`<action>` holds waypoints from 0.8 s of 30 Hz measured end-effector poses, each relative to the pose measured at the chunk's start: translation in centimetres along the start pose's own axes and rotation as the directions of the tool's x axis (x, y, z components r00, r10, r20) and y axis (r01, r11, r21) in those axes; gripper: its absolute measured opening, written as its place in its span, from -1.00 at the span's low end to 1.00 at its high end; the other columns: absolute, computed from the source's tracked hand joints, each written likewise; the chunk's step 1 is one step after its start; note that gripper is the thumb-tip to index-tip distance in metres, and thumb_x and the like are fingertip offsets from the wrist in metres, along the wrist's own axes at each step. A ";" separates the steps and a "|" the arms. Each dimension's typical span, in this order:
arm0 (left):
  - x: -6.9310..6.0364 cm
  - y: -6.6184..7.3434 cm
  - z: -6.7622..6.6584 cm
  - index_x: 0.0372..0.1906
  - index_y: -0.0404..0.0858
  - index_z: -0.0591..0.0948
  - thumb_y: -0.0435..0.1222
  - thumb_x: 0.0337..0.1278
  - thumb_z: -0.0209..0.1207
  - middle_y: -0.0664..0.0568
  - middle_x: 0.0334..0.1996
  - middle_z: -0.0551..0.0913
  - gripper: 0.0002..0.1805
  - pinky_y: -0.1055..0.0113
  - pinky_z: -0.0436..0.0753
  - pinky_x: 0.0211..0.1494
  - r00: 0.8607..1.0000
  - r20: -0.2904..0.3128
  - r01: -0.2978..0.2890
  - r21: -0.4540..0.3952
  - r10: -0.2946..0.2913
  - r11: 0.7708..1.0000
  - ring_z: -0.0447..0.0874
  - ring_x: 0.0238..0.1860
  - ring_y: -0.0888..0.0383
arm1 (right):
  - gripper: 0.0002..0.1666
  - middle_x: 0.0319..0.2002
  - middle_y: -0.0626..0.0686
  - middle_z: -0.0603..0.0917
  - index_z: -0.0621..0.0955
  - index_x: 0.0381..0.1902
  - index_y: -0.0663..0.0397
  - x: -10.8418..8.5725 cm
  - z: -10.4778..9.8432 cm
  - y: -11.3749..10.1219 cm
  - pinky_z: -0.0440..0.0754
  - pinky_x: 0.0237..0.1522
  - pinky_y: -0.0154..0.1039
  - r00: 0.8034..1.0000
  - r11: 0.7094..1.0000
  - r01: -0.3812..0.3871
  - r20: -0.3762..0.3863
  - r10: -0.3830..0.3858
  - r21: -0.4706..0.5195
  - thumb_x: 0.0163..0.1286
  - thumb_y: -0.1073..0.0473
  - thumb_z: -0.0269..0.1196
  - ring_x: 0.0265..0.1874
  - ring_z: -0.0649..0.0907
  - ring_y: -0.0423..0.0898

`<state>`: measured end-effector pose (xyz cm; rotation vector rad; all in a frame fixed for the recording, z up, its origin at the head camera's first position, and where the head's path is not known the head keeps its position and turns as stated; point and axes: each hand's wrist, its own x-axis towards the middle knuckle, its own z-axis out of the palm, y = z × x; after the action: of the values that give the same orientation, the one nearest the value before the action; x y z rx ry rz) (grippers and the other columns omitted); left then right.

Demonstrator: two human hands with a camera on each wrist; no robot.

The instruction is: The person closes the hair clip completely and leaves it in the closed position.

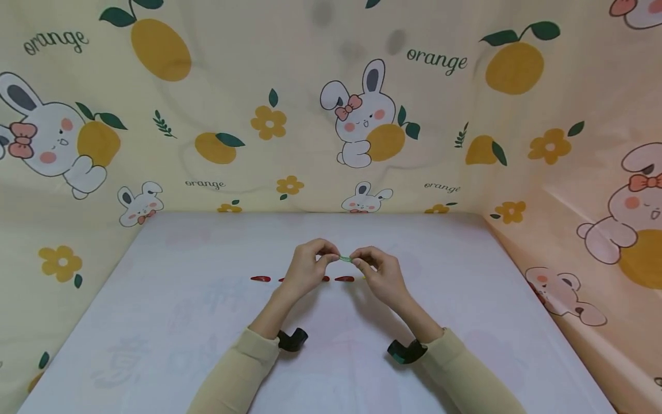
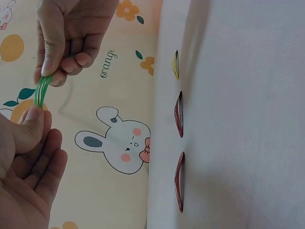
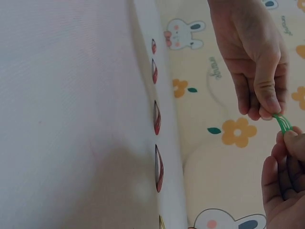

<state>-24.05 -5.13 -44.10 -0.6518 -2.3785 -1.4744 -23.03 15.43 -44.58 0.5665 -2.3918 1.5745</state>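
Observation:
In the head view both hands meet above the middle of the table. The left hand pinches one end of a narrow green hair clip between thumb and fingers. At its other end the right hand pinches the same clip. Several green strips with slits between them show in the left wrist view, where the clip spans the gap between the fingertips. Below the hands lies a row of red teardrop-shaped hair clips, partly covered by the left hand. A yellow hair clip ends the row, mostly behind the right hand.
The table has a white cover. Behind it and at the sides hangs a cream cloth printed with rabbits and oranges. Each wrist wears a black strapped device, below a pale sleeve.

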 end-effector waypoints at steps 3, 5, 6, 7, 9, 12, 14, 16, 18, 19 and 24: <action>-0.1 0.1 -0.2 -0.25 -0.34 0.73 -0.38 0.31 0.34 0.04 -0.36 0.76 -0.93 0.24 0.64 -0.15 1.000 -0.009 -0.011 -0.002 0.011 1.000 0.72 -0.26 0.13 | -0.93 -0.22 0.08 0.78 0.73 -0.16 0.20 -0.1 0.0 -0.1 0.64 -0.06 -0.30 1.000 1.000 0.011 0.003 -0.011 0.002 0.45 0.33 0.34 -0.23 0.73 0.05; -0.1 0.1 -0.3 -0.24 -0.34 0.73 -0.36 0.31 0.34 0.04 -0.36 0.77 -0.91 0.24 0.64 -0.15 1.000 -0.014 -0.017 -0.001 0.017 1.000 0.72 -0.25 0.13 | -0.94 -0.22 0.08 0.78 0.73 -0.16 0.20 -0.1 -0.1 -0.2 0.64 -0.03 -0.28 1.000 1.000 0.011 0.003 -0.012 0.006 0.45 0.33 0.34 -0.23 0.73 0.00; -0.1 0.1 -0.3 -0.24 -0.34 0.73 -0.36 0.31 0.35 0.04 -0.35 0.77 -0.91 0.24 0.64 -0.15 1.000 -0.014 -0.020 -0.002 0.020 1.000 0.73 -0.25 0.13 | -0.94 -0.22 0.08 0.78 0.73 -0.16 0.19 -0.1 -0.1 -0.3 0.64 -0.03 -0.27 1.000 1.000 0.006 0.005 -0.006 0.012 0.45 0.34 0.34 -0.23 0.72 -0.03; -0.1 0.1 -0.3 -0.24 -0.34 0.73 -0.36 0.30 0.35 0.03 -0.35 0.78 -0.91 0.24 0.64 -0.14 1.000 -0.015 -0.020 -0.001 0.020 1.000 0.73 -0.25 0.13 | -0.94 -0.22 0.08 0.78 0.73 -0.16 0.20 -0.1 -0.2 -0.4 0.64 -0.02 -0.26 1.000 1.000 0.000 0.008 0.000 0.017 0.45 0.34 0.34 -0.23 0.72 -0.04; -0.1 0.0 -0.3 -0.23 -0.33 0.74 -0.38 0.29 0.36 0.03 -0.34 0.78 -0.93 0.24 0.64 -0.13 1.000 -0.017 -0.014 -0.002 0.014 1.000 0.74 -0.24 0.13 | -0.93 -0.21 0.08 0.78 0.73 -0.14 0.19 -0.1 -0.2 -0.4 0.64 0.01 -0.25 1.000 1.000 -0.015 0.016 0.014 0.022 0.46 0.33 0.34 -0.23 0.71 -0.08; -0.1 0.0 -0.3 -0.23 -0.30 0.75 -0.39 0.26 0.38 0.04 -0.33 0.78 -0.95 0.26 0.63 -0.15 1.000 -0.028 -0.006 -0.008 0.006 1.000 0.74 -0.24 0.15 | -0.91 -0.20 0.08 0.77 0.73 -0.13 0.19 -0.1 -0.3 -0.4 0.63 0.04 -0.28 0.999 0.998 -0.046 0.026 0.045 0.030 0.47 0.31 0.33 -0.22 0.70 -0.10; -0.1 -0.1 -0.3 -0.24 -0.28 0.76 -0.40 0.22 0.41 0.05 -0.33 0.79 -0.95 0.28 0.62 -0.18 0.999 -0.044 -0.015 -0.009 0.015 1.000 0.73 -0.25 0.17 | -0.91 -0.19 0.10 0.77 0.73 -0.12 0.20 -0.1 -0.4 -0.3 0.62 0.01 -0.31 0.998 0.997 -0.060 0.030 0.059 0.041 0.48 0.29 0.33 -0.22 0.69 -0.10; -0.1 -0.1 -0.3 -0.26 -0.26 0.78 -0.40 0.19 0.43 0.06 -0.33 0.79 -0.95 0.30 0.62 -0.20 0.997 -0.063 -0.043 -0.003 0.043 0.999 0.73 -0.25 0.17 | -0.89 -0.19 0.12 0.77 0.73 -0.12 0.20 0.0 -0.5 -0.4 0.61 -0.07 -0.33 0.997 0.995 -0.078 0.032 0.076 0.060 0.48 0.28 0.33 -0.23 0.67 -0.07; -0.1 -0.1 -0.3 -0.28 -0.24 0.80 -0.41 0.15 0.45 0.07 -0.34 0.80 -0.94 0.32 0.61 -0.21 0.993 -0.080 -0.082 0.006 0.082 0.997 0.73 -0.26 0.18 | -0.88 -0.19 0.13 0.76 0.73 -0.10 0.20 0.0 -0.5 -0.3 0.60 -0.15 -0.35 0.995 0.992 -0.100 0.035 0.097 0.080 0.48 0.26 0.33 -0.24 0.65 -0.07; -0.1 -0.1 -0.3 -0.29 -0.24 0.81 -0.42 0.13 0.46 0.08 -0.34 0.80 -0.93 0.33 0.62 -0.21 0.991 -0.087 -0.104 0.014 0.105 0.995 0.73 -0.26 0.18 | -0.86 -0.18 0.16 0.75 0.73 -0.10 0.21 0.0 -0.6 -0.3 0.60 -0.19 -0.35 0.993 0.989 -0.112 0.039 0.109 0.092 0.49 0.25 0.33 -0.25 0.64 -0.06; 0.1 -0.2 -0.4 -0.30 -0.25 0.83 -0.43 0.08 0.48 0.07 -0.35 0.81 -0.92 0.27 0.70 -0.19 0.969 -0.103 -0.222 0.032 0.224 0.974 0.75 -0.24 0.16 | -0.82 -0.17 0.21 0.72 0.71 -0.05 0.24 0.0 -1.0 -0.2 0.65 -0.22 -0.31 0.985 0.972 -0.167 0.064 0.158 0.166 0.50 0.24 0.33 -0.28 0.63 -0.10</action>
<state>-24.27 -5.54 -44.06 -0.7871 -2.1577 -1.3527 -23.00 16.27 -44.01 0.4562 -2.4082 1.8699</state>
